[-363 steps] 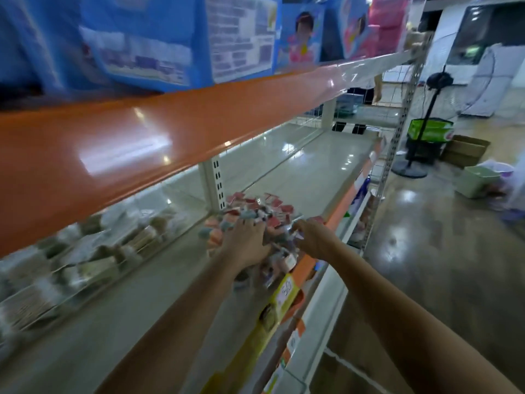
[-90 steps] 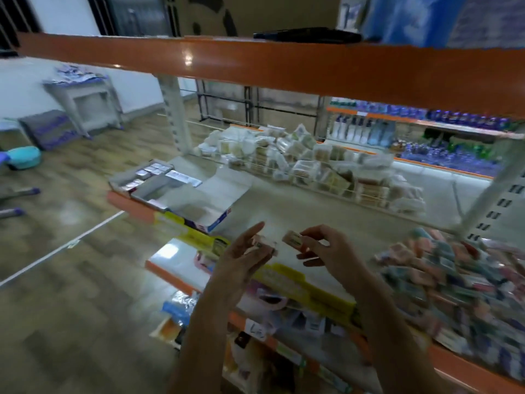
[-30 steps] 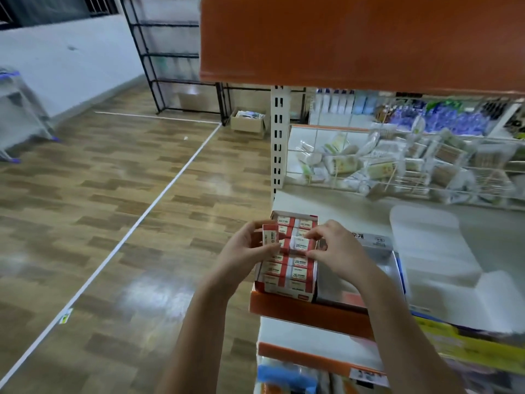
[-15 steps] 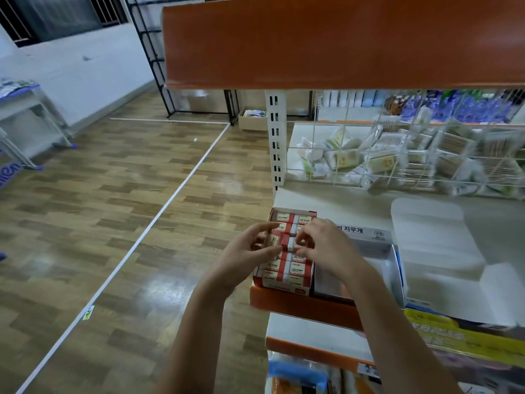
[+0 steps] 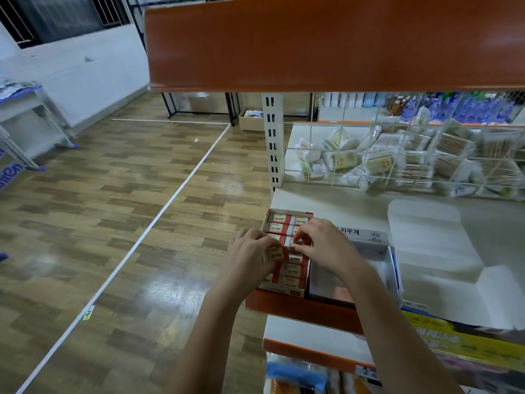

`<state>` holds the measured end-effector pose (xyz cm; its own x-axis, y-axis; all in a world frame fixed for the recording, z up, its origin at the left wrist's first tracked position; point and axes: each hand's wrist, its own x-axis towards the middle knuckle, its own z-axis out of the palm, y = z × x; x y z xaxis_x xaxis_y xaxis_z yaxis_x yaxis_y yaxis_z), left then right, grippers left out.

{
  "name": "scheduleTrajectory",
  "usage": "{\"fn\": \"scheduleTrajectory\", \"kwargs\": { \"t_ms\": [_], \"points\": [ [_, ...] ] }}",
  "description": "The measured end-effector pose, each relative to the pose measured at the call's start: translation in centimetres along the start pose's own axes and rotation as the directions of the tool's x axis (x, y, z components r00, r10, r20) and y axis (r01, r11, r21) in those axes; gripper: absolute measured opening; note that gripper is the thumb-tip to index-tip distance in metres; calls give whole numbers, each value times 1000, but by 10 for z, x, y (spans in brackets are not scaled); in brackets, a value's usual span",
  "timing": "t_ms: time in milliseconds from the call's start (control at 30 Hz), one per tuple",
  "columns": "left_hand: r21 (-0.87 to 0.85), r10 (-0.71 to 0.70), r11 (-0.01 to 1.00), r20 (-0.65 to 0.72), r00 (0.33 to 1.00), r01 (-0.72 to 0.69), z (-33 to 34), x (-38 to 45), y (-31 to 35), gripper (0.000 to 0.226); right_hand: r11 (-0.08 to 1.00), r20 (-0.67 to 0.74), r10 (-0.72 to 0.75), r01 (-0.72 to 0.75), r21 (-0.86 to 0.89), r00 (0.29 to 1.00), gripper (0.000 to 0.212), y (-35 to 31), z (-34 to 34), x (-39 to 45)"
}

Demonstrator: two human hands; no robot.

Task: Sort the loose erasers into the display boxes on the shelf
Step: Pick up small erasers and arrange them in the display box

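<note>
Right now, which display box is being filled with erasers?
Find the white slotted upright post at the shelf's left end. Just below it sits the red display box, under both hands. Unlike the white box beside it, it holds rows of red-and-white erasers.

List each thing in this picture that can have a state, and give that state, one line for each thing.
Red display box: open, nearly full of erasers in rows.
White display box: open, lid folded back; inside mostly hidden.
Loose eraser: held above the red box, not yet placed.
Left hand: pinches the loose eraser.
Right hand: fingertips on the packed erasers; grip unclear.
Wire basket: filled with wrapped packets.
</note>
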<state>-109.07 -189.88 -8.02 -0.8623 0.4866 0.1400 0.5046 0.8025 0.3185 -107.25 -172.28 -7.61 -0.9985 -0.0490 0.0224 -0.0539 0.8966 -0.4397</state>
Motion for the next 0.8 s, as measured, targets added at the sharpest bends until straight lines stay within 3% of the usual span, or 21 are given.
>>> {"fn": "scheduleTrajectory", "kwargs": {
  "t_ms": [400, 567, 700, 800],
  "points": [
    [79, -97, 992, -56, 994, 101, 5, -2, 0, 33, 999, -31, 45, -44, 12, 999, 15, -2, 3, -3],
    [33, -121, 992, 49, 991, 119, -4, -5, 5, 39, 997, -19, 75, -75, 6, 997, 19, -8, 2, -9],
    [18, -39, 999, 105, 994, 37, -22, 1, 13, 50, 989, -83, 148, -148, 13, 985, 32, -15, -7, -24],
    [32, 82, 996, 147, 986, -88, -25, 15, 28, 46, 971, -172, 239, -240, 15, 956, 30, -15, -21, -42]
  ]
}}
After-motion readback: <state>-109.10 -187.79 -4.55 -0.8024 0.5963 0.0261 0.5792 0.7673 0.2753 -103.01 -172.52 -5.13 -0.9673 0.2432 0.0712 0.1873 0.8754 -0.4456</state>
